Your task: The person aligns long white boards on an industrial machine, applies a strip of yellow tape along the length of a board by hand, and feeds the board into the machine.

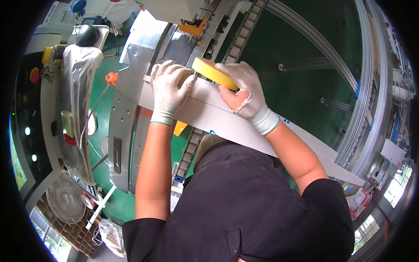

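Note:
Both of my hands wear white knit gloves. My right hand grips a roll of yellow tape and presses it against the top edge of a long grey metal cover. My left hand lies over the left end of that cover, fingers curled over its top edge, just left of the tape roll. The cover runs slantwise from the upper left to the lower right, across my body.
A curved conveyor track with grey rails sweeps round a green floor on the right. To the left stand a curved steel plate, a plastic-wrapped machine part, a control panel with a red button and a small fan.

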The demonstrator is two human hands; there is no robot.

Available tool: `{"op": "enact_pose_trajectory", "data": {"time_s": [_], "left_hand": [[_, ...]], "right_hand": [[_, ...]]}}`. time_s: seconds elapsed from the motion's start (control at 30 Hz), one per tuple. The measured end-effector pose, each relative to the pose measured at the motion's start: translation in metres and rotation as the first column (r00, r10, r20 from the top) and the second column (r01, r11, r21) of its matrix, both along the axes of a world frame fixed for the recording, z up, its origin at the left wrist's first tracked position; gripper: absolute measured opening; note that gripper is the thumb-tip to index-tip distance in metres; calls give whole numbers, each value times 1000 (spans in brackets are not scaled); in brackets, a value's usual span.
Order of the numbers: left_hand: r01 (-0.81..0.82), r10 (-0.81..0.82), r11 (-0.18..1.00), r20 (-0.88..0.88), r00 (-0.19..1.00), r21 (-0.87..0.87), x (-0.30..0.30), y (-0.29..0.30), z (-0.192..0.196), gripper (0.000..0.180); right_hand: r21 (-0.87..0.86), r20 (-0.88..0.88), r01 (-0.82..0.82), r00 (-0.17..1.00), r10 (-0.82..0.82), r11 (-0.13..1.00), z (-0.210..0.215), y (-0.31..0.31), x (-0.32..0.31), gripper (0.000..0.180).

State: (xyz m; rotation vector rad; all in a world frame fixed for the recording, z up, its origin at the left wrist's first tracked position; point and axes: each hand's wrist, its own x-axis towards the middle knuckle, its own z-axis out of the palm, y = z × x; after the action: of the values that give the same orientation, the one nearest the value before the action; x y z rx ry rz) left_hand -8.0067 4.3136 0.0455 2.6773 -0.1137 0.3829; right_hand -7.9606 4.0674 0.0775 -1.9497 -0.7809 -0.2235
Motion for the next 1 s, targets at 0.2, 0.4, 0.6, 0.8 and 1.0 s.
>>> {"op": "enact_pose_trajectory", "data": {"time_s": [0.2,0.4,0.6,0.8,1.0], "left_hand": [[4,-4,1000,-10,1000,4,4,1,-2,29],[-8,9,998,-19,1000,55,0,-1,-5,26],[-31,38,990,-44,998,136,-3,-7,6,22],[-50,42,980,45,998,194,-2,-12,12,20],[-63,65,963,-2,998,261,8,-21,26,25]], "right_hand": [[8,-57,-130,990,130,991,0,1,1,52],[39,-366,211,913,-182,977,-17,-31,5,46],[-270,-513,72,833,-206,960,-33,-144,-6,44],[-206,-934,-24,302,-189,978,-79,-204,-31,45],[-257,-916,-174,358,-182,950,-101,-197,-43,42]]}}
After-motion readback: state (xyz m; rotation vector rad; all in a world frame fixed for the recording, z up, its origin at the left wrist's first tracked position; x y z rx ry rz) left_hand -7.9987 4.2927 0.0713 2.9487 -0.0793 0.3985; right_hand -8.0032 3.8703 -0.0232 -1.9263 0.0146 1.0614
